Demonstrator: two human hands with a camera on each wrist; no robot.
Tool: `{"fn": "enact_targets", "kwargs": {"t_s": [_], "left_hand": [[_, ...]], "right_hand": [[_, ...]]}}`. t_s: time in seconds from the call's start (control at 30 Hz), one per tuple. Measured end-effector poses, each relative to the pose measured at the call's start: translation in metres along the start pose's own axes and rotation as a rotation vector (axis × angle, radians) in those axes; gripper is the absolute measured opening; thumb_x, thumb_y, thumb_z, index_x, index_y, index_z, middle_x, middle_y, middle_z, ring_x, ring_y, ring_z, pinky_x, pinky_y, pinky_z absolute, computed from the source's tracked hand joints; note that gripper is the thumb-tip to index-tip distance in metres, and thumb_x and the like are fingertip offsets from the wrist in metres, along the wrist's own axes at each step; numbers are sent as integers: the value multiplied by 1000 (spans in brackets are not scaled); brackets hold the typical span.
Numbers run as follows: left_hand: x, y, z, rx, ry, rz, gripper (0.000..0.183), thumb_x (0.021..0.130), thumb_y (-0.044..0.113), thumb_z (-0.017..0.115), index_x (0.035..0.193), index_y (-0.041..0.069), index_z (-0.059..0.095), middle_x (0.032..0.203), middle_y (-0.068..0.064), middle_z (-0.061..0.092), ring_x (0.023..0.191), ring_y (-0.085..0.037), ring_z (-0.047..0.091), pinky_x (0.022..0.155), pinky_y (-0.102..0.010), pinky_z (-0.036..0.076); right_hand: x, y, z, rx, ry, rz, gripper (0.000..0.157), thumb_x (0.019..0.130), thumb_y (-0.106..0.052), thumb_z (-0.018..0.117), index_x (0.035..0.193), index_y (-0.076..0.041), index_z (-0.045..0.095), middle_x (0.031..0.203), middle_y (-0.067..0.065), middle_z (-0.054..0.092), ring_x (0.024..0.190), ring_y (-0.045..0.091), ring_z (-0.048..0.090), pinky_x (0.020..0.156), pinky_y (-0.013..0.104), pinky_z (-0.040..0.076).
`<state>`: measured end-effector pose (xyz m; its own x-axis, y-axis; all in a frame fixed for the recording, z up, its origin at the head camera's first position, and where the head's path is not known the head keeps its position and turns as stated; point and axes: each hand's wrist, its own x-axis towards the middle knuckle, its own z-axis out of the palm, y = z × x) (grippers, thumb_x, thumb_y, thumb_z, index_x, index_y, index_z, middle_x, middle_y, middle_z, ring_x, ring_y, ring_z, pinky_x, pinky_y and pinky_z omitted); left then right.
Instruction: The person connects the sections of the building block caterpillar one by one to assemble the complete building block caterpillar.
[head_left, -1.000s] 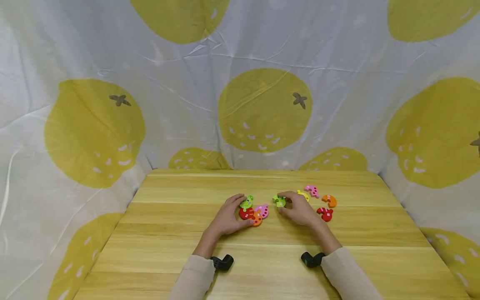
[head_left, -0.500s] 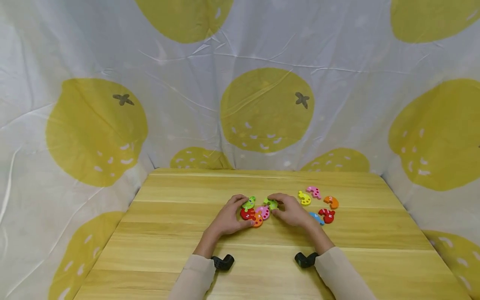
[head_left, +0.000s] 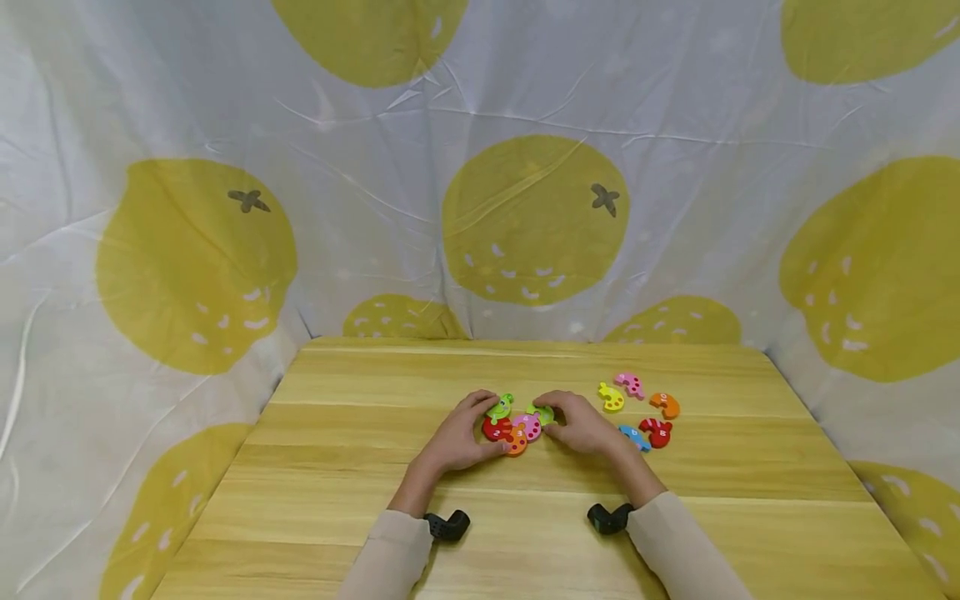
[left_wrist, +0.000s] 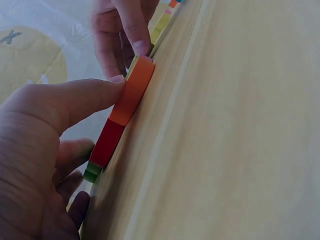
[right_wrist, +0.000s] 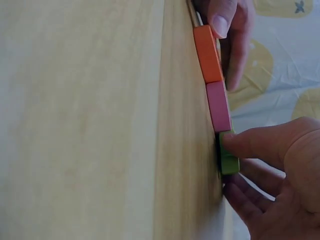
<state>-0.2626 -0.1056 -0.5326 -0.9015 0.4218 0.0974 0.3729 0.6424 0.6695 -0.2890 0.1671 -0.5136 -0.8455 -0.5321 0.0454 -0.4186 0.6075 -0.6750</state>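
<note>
On the table, a green puzzle piece with a face (head_left: 501,406), a red piece (head_left: 495,429), an orange piece (head_left: 517,443) and a pink piece (head_left: 529,426) lie joined in a curve. My left hand (head_left: 456,433) holds this chain from the left. Its thumb presses the orange piece's edge (left_wrist: 134,92) in the left wrist view, with the fingers at the green face end. My right hand (head_left: 581,423) pinches another green puzzle piece (right_wrist: 230,157) between thumb and fingers, right against the pink piece, and partly covers it in the head view.
Right of my right hand lie loose puzzle pieces: yellow (head_left: 612,397), pink with dots (head_left: 630,384), orange (head_left: 664,405), red (head_left: 657,432) and blue (head_left: 635,437). The wooden table (head_left: 420,550) ends at a lemon-print curtain (head_left: 375,225) behind and at both sides.
My right hand has carried the green puzzle piece left, up against the pink one. The blue piece, earlier hidden by that hand, now shows. My left hand has stayed around the joined pieces.
</note>
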Motion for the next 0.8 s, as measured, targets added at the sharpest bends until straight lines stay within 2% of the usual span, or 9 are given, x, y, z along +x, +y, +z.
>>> {"fn": "enact_targets", "kwargs": {"t_s": [0.2, 0.4, 0.53, 0.7, 0.8], "left_hand": [[1, -1, 3, 3, -27, 9, 86, 87, 52, 76, 157, 13, 44, 167, 1, 35, 161, -25, 17, 124, -59, 28], [1, 2, 1, 35, -33, -1, 83, 88, 51, 73, 158, 16, 44, 167, 4, 35, 160, -24, 20, 124, -60, 26], [1, 2, 0, 39, -23, 9, 82, 88, 51, 73, 156, 15, 46, 166, 2, 37, 159, -26, 23, 124, -59, 27], [-1, 2, -1, 40, -4, 13, 81, 86, 50, 75, 154, 13, 50, 164, -2, 39, 156, -29, 28, 123, -57, 31], [-1, 1, -3, 39, 3, 8, 81, 85, 48, 77, 153, 13, 51, 163, -4, 40, 155, -30, 30, 123, -56, 33]], "right_hand": [[0, 1, 2, 6, 6, 40, 43, 94, -6, 72, 136, -5, 65, 143, 13, 62, 139, 36, 52, 117, 53, 41], [-3, -1, 3, 30, 28, 67, 44, 94, -7, 72, 137, -7, 64, 145, 12, 60, 141, 36, 50, 120, 54, 37], [-6, 0, 2, 67, 58, 71, 49, 93, -9, 75, 140, -7, 62, 145, 12, 60, 137, 35, 55, 117, 53, 42], [-19, -1, -5, 121, 94, 84, 53, 93, -15, 76, 142, -6, 59, 139, 13, 64, 127, 35, 61, 110, 54, 48], [-30, -1, -12, 121, 126, 97, 51, 94, -17, 75, 141, -5, 60, 137, 14, 65, 128, 36, 60, 110, 54, 48]]}}
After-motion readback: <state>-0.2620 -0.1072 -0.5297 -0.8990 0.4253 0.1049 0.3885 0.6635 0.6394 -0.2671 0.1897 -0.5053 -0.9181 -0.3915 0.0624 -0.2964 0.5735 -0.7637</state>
